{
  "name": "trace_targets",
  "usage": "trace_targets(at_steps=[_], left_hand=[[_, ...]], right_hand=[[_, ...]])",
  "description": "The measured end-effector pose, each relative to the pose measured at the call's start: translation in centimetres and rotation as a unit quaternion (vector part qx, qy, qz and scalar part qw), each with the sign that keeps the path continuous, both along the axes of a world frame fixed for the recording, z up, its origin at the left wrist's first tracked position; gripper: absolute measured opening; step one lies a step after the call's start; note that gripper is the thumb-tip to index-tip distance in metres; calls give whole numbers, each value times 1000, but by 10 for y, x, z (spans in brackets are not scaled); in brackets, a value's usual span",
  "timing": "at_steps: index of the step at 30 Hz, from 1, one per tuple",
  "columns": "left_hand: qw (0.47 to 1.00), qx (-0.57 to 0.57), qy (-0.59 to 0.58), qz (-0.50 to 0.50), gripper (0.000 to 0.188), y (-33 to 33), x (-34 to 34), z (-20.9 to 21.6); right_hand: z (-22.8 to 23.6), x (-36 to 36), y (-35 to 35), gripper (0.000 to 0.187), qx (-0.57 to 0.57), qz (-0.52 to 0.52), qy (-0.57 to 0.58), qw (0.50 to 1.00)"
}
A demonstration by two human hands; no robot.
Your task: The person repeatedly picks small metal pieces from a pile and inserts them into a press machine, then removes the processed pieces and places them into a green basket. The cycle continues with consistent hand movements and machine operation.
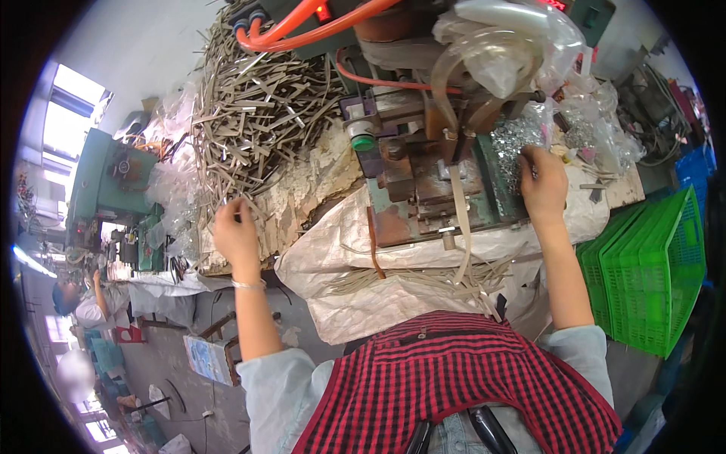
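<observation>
- The pile of strips (261, 113) lay on the surface (325, 170), left of the machine (397, 178).
- The left hand (236, 231) was at the near end of that pile.
- The right hand (543, 185) was right of the machine, by a heap of bits (507, 144).
- More strips (355, 282) lay on the sheet (333, 261) before the machine.
- The crates (646, 272) stood right of the surface.

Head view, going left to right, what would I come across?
Green boxy machine → bare left hand → round green button → long, pale, flat hanging strip → bare right hand → bright green plastic crates.
</observation>
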State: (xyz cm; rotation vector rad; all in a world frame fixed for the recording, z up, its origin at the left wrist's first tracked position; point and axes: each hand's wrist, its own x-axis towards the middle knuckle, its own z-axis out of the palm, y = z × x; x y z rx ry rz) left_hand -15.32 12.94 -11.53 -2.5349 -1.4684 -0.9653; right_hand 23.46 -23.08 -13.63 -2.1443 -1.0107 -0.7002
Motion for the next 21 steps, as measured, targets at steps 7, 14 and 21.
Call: trace_targets(at_steps=[7, 14, 21], left_hand=[[960, -93, 85, 250, 33, 82, 4, -67], [979, -190, -30, 70, 20, 43, 54, -73], [952, -152, -207, -166, 11, -36, 118, -42]], right_hand=[[6, -7, -13, 14, 11, 3, 12, 1000], [33, -51, -35, 13, 136, 36, 185, 973], [67, -71, 59, 26, 233, 239, 335, 881]])
